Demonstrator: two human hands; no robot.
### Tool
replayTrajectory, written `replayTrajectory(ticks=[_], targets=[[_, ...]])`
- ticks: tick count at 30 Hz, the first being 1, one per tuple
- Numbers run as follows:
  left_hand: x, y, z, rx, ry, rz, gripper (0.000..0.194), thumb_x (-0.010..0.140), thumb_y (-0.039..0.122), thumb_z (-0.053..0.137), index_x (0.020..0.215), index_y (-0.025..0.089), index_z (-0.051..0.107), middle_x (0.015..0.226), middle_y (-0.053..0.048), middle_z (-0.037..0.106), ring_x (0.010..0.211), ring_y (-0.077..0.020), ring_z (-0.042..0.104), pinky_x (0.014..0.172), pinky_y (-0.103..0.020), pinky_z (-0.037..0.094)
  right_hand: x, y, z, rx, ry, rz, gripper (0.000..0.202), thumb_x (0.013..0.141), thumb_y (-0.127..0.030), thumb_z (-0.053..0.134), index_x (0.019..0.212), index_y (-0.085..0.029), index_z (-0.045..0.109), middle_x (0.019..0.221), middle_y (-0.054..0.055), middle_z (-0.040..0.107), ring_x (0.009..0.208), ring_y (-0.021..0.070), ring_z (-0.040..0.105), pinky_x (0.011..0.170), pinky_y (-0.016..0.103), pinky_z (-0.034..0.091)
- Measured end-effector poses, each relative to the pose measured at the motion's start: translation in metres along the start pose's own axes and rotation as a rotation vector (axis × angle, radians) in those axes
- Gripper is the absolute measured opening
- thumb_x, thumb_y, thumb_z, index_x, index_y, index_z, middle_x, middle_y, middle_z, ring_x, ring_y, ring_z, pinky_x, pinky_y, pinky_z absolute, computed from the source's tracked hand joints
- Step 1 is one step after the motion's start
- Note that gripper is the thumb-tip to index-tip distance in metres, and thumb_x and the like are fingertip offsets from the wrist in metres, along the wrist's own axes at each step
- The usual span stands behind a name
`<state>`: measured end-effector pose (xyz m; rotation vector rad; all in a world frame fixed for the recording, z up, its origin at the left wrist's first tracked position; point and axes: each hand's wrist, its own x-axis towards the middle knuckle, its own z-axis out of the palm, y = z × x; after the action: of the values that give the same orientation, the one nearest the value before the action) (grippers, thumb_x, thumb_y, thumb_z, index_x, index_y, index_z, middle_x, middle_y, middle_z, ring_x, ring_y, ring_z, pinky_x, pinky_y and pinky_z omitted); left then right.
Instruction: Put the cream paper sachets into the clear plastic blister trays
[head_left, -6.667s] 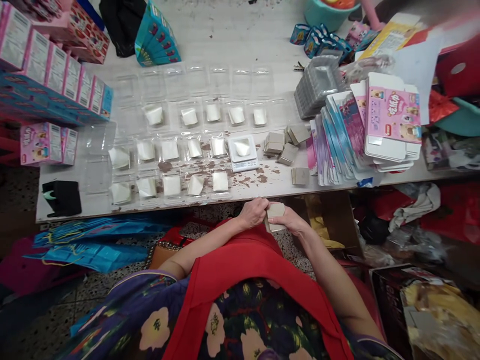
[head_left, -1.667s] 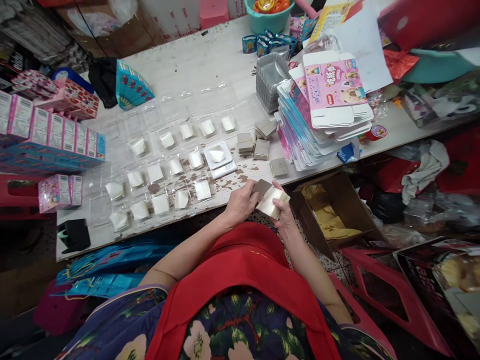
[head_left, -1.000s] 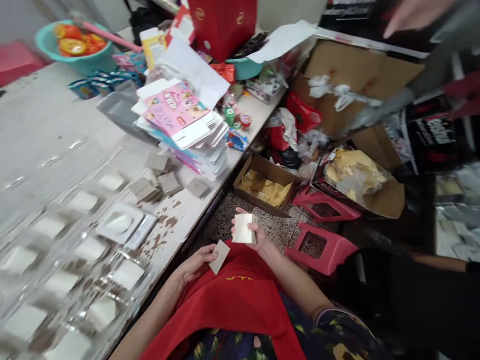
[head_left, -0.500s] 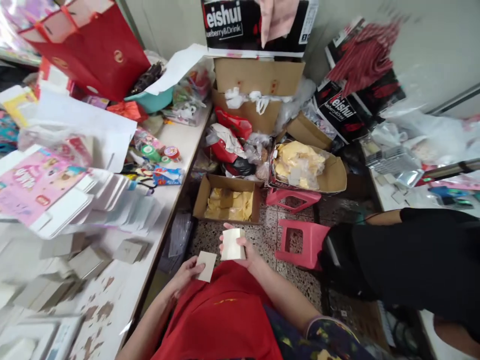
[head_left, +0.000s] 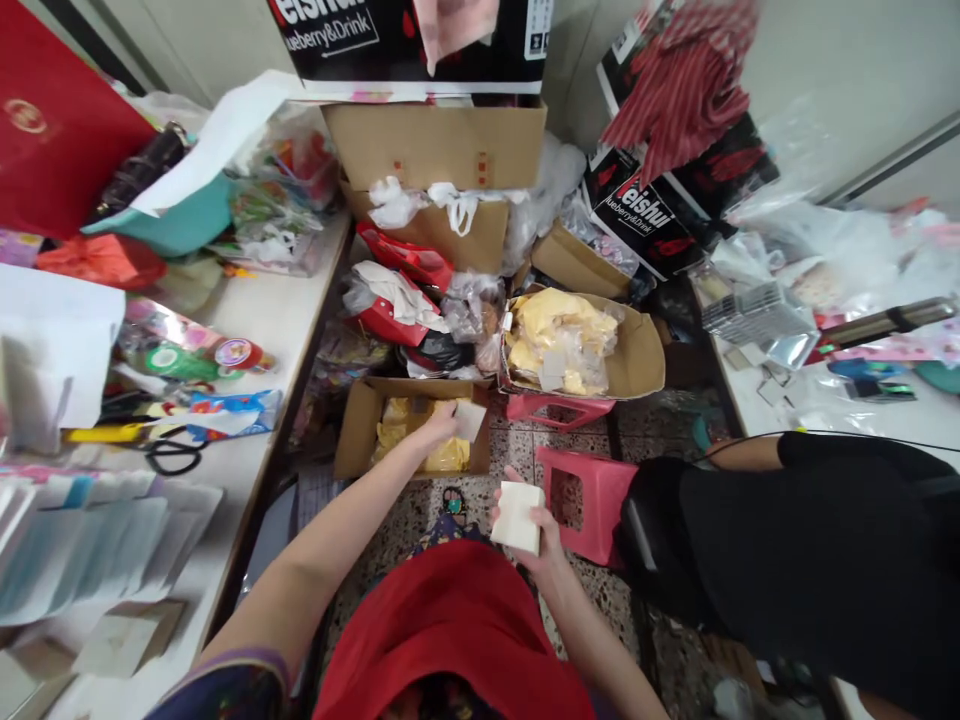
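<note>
My left hand (head_left: pixel 441 424) reaches forward over the open cardboard box (head_left: pixel 352 440) on the floor, its fingers closed on a single pale card (head_left: pixel 469 420). Inside that box lies crumpled yellow paper (head_left: pixel 448 457). Nearer to my body, my right hand (head_left: pixel 546 540) grips a thick stack of cream cards (head_left: pixel 517 517), fingers round its sides. The stack is held above the floor, left of a pink plastic stool (head_left: pixel 589 500).
A second box (head_left: pixel 637 350) with yellow wrapping stands behind the stool. On the left table (head_left: pixel 247 480) are scissors (head_left: pixel 174 452), tape and stacked cards. At right sits a person in black (head_left: pixel 810 560). Bags and cartons fill the back.
My left hand has moved forward and right with the card, from beside my lap to above the box. My right hand still holds the stack. The view has shifted.
</note>
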<state>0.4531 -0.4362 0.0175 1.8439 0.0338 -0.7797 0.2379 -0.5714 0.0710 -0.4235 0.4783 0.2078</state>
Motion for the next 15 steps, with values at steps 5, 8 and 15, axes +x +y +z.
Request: replayTrajectory(ticks=[5, 8, 15], targets=[[0.083, 0.094, 0.067, 0.249, -0.021, 0.261, 0.026, 0.066, 0.004, 0.058, 0.088, 0.015, 0.064, 0.096, -0.007, 0.066, 0.099, -0.0223, 0.058, 0.093, -0.033, 0.042, -0.008, -0.010, -0.015, 0.030, 0.105, -0.105, 0.073, 0.061, -0.033, 0.069, 0.131, -0.030, 0.047, 0.098, 0.004, 0.068, 0.079, 0.0217, 0.065, 0.075, 0.041, 0.053], [0.115, 0.145, 0.106, 0.321, -0.062, 0.399, 0.028, 0.068, 0.003, 0.056, 0.090, 0.015, 0.067, 0.101, -0.007, 0.066, 0.106, -0.0225, 0.056, 0.098, -0.033, 0.040, -0.011, -0.013, -0.019, 0.023, 0.148, -0.146, 0.073, 0.060, -0.038, 0.070, 0.130, -0.030, 0.047, 0.099, 0.005, 0.067, 0.079, 0.0223, 0.065, 0.074, 0.042, 0.053], [0.138, 0.201, 0.142, 0.409, 0.075, 0.574, 0.056, 0.074, 0.015, 0.059, 0.130, 0.018, 0.050, 0.128, -0.013, 0.050, 0.121, -0.0256, 0.046, 0.102, -0.038, 0.038, -0.013, -0.021, -0.023, 0.001, 0.226, -0.234, 0.070, 0.061, -0.040, 0.071, 0.127, -0.032, 0.047, 0.100, 0.004, 0.065, 0.081, 0.0226, 0.064, 0.073, 0.041, 0.053]])
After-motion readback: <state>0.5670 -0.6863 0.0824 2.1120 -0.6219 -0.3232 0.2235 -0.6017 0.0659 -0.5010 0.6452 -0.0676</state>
